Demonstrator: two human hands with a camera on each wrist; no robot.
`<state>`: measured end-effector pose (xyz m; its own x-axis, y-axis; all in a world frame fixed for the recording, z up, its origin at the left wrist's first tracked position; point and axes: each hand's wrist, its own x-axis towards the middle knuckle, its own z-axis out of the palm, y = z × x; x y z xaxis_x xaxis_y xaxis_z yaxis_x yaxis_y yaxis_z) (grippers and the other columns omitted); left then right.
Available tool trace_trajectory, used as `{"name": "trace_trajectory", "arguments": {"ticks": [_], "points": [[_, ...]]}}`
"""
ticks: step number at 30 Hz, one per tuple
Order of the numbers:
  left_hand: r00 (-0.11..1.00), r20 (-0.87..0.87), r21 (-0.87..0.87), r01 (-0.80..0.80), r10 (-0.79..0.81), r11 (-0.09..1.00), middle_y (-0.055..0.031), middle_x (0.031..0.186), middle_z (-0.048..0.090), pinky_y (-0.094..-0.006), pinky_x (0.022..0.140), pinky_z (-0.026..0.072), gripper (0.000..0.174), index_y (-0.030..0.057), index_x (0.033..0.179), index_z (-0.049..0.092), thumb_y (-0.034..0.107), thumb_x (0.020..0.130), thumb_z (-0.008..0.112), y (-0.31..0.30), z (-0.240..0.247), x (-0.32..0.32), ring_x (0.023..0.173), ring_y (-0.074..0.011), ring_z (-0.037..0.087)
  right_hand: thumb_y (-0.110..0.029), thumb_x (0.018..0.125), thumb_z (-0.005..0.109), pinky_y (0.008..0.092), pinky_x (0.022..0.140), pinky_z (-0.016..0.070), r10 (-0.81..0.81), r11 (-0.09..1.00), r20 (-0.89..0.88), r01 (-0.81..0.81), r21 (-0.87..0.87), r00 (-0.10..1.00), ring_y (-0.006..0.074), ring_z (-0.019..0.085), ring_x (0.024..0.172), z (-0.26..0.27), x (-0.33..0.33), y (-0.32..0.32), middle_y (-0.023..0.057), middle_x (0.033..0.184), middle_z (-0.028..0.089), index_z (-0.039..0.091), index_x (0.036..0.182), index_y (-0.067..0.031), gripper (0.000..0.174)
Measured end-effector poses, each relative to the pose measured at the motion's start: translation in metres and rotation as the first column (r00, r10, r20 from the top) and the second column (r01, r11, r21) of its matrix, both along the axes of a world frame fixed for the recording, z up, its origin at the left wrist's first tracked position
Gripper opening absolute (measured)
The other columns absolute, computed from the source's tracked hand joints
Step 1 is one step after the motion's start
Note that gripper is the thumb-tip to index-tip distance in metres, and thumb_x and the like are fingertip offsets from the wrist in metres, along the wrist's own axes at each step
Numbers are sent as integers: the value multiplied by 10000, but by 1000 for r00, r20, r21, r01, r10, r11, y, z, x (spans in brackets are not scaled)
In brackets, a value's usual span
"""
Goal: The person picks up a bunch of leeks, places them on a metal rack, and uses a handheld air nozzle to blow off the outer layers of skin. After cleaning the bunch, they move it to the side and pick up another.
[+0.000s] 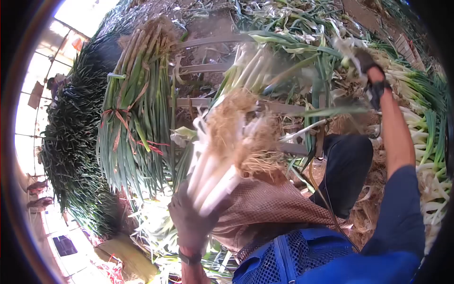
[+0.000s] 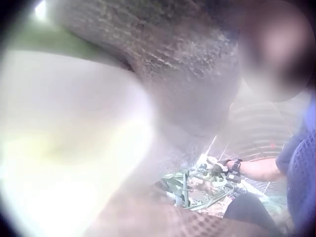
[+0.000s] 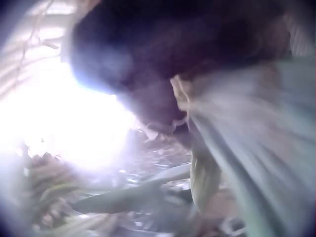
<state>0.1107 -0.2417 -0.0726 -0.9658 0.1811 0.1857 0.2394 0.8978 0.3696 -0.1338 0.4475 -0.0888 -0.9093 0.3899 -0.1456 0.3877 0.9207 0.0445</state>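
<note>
In the head view my gloved left hand grips a bunch of green onions by the white stalks, their brown roots pointing up and away from me. A blurred white stalk fills much of the left wrist view beside the glove. Out at the upper right, my gloved right hand is blurred. The right wrist view shows its dark glove holding green onion leaves, which fan out below the fingers.
A tied green onion bundle lies at the left on a slatted rack, with more onions on the slats. A dark green stack stands farther left. Onions in rows line the right side. Loose leaves litter the ground.
</note>
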Motion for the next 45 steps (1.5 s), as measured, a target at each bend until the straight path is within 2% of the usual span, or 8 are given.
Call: {"name": "trace_trajectory", "arguments": {"ticks": [7,11,18,29,33,35,40,45], "points": [[993,15,-112,-113,115,987,-228,1157,651,-546,836,516,1119,-55,1410,453,554,624,965,17,4,6,984,-446,647,-191,926,701,358,1009,531,584,300,-334,-579,-758,740,229,684,1156,-13,52,-174,168,1174,737,713,1280,-109,364],[987,-7,-183,-157,158,970,-215,1223,631,-541,895,491,1187,-52,1458,405,520,588,976,24,-2,16,1046,-437,631,-304,849,827,433,915,577,234,968,-226,-205,143,946,359,732,1071,108,-37,-180,211,1203,733,557,1441,-50,699],[994,26,-260,-100,110,960,-196,1324,561,-539,994,419,1123,-26,1488,368,328,577,920,58,4,22,1123,-413,577,-509,873,782,454,809,600,736,283,-551,-918,-278,393,316,753,903,73,60,-340,194,1003,758,731,1120,-19,551],[993,-108,-365,-82,45,927,-226,1349,554,-587,1098,369,689,-48,1459,456,207,846,640,72,-13,16,1244,-408,551,-226,880,708,457,837,607,261,964,-302,-232,130,917,358,745,999,22,-13,-221,229,1091,748,751,1095,-42,286],[992,-118,-347,-87,49,934,-228,1380,523,-592,1111,359,657,-39,1455,469,201,862,619,76,-20,8,1301,-403,522,-405,905,764,446,909,572,487,799,-448,-589,-117,750,351,716,1016,69,22,-258,222,1186,715,710,1268,-95,481],[991,-129,-362,-76,31,929,-222,1389,512,-592,1110,362,622,-30,1443,483,197,877,602,81,-24,5,1311,-399,514,-381,880,784,426,917,565,805,298,-490,-942,-153,335,347,712,987,50,37,-311,161,1145,741,725,1234,-88,464],[989,-143,-367,-17,-39,930,-255,1418,492,-614,1145,332,758,-22,1463,440,239,794,683,90,-22,8,1348,-445,481,-270,861,756,418,836,571,928,329,45,-759,-562,369,316,712,923,52,91,-403,113,972,747,761,1081,-123,265],[967,-222,-309,54,-127,950,-302,1462,476,-653,1161,316,1218,-49,1535,337,374,554,922,86,-30,11,1396,-501,446,-205,896,599,478,783,590,766,639,-181,-761,115,616,356,739,845,17,6,-308,199,896,733,730,872,-69,190]]}}
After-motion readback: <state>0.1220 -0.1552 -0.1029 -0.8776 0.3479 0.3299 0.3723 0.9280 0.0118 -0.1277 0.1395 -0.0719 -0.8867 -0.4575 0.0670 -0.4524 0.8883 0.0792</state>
